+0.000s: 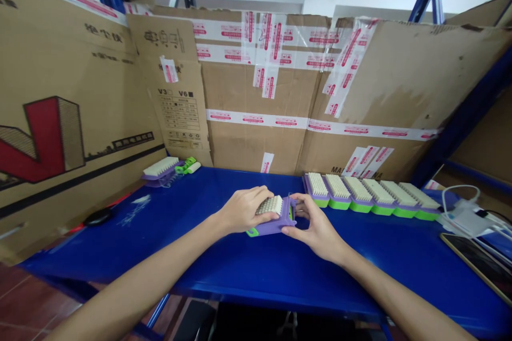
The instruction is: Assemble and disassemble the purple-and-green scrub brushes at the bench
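My left hand point(248, 209) was clamped on a brush point(283, 220) with a purple body. The brush lay to the right of that palm, its left end partly covered by the hand. The fingers curled over the far side of the cream bristles point(270, 205), and the thumb lay along their near side. The bristles faced upward. A green tab point(252, 232) projected from the near left corner of the body, just below the hand.

My right hand point(320, 228) was closed on the opposite end. The brush lay to the left of this palm: the fingers touched the far corner of the purple end, and the thumb pressed at the near corner. Between them, the end of the body faced the palm.

The brush was held tilted over the middle of the blue table point(240, 272). Whether its underside touched the surface could not be determined.

Six brushes point(378, 192) stood in a row, bristles up, on green bases beyond my right hand. A white cable point(464, 188) and a dark-screened tablet point(480, 262) lay at the right edge. At the far left, another purple brush point(160, 169) lay just beside some green parts point(186, 165), near the cardboard wall point(256, 144).
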The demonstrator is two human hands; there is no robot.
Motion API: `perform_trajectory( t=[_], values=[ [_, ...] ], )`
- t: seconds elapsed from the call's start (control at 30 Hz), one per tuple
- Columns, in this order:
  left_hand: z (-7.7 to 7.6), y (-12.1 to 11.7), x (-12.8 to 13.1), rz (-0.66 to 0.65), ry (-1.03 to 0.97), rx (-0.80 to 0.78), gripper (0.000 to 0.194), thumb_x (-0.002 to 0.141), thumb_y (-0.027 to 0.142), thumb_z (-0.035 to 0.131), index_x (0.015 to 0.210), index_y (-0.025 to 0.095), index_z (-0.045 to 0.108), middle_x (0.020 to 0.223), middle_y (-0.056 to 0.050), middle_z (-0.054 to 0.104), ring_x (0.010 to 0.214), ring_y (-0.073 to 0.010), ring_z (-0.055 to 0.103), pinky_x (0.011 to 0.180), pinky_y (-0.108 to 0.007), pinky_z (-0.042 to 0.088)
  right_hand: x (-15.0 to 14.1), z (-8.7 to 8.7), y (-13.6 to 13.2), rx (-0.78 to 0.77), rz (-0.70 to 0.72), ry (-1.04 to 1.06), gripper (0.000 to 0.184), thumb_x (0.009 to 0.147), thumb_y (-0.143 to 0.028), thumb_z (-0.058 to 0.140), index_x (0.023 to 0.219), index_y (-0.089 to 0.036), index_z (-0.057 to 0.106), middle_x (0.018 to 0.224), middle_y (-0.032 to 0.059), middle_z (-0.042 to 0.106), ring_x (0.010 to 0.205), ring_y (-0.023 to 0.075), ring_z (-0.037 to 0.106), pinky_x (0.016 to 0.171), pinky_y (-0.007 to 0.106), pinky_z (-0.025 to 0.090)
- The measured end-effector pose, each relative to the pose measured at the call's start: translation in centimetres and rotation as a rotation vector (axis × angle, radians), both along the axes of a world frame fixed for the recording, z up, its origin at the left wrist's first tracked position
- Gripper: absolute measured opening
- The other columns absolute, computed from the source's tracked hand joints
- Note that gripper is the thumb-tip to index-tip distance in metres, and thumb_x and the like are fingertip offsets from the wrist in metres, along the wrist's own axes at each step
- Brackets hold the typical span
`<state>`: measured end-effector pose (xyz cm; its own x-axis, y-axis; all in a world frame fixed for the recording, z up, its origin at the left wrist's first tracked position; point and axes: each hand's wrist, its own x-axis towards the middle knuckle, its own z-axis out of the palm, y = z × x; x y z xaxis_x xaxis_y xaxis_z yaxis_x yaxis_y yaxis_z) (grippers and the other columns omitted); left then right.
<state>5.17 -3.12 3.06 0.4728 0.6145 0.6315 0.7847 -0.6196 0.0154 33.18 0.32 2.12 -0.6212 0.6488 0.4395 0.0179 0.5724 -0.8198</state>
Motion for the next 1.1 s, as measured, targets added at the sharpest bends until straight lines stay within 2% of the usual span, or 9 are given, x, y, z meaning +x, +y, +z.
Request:
perform_trajectory(
  t=[0.2, 0.33, 0.83, 1.1],
  values=[
    [-0.05, -0.06, -0.04, -0.029, -0.037, 0.065, 0.057, 0.115, 0.075, 0.049, 0.110, 0.020, 0.066, 0.098, -0.004, 0.075, 0.077, -0.0181, 0.073, 0.070, -0.030, 0.055, 0.37, 0.20, 0.04, 0.066, -0.032, -0.050, 0.062, 0.098, -0.053, 0.088, 0.146, -0.030, 0.056, 0.141, 0.0108, 0.070, 0.123, 0.0296, 0.074, 0.115, 0.055, 0.062],
    [0.05, -0.10, 0.04, -0.028, -0.053, 0.066, 0.056, 0.114, 0.074, 0.052, 0.105, 0.020, 0.065, 0.092, -0.001, 0.072, 0.070, -0.0152, 0.067, 0.066, -0.029, 0.051, 0.50, -0.03, 0.28, 0.097, -0.049, -0.057, 0.062, 0.099, -0.054, 0.087, 0.148, -0.030, 0.058, 0.139, 0.0107, 0.071, 0.119, 0.0292, 0.074, 0.112, 0.055, 0.063],
    [-0.02, 0.08, -0.09, -0.056, -0.042, 0.174, 0.053, 0.117, 0.066, 0.052, 0.094, 0.020, 0.064, 0.081, 0.001, 0.066, 0.064, -0.0119, 0.061, 0.061, -0.026, 0.044, 0.33, -0.47, 0.65, 0.072, -0.010, -0.005, 0.061, 0.096, -0.055, 0.091, 0.142, -0.030, 0.061, 0.138, 0.0088, 0.070, 0.119, 0.0272, 0.073, 0.112, 0.052, 0.062],
    [0.27, 0.12, -0.11, -0.086, -0.014, 0.261, 0.046, 0.121, 0.053, 0.053, 0.091, 0.020, 0.065, 0.078, 0.002, 0.067, 0.063, -0.0111, 0.062, 0.061, -0.025, 0.043, 0.12, -0.30, 0.47, 0.048, -0.005, 0.010, 0.063, 0.094, -0.058, 0.093, 0.139, -0.028, 0.062, 0.133, 0.0084, 0.070, 0.118, 0.0264, 0.072, 0.110, 0.050, 0.062]
  ],
)
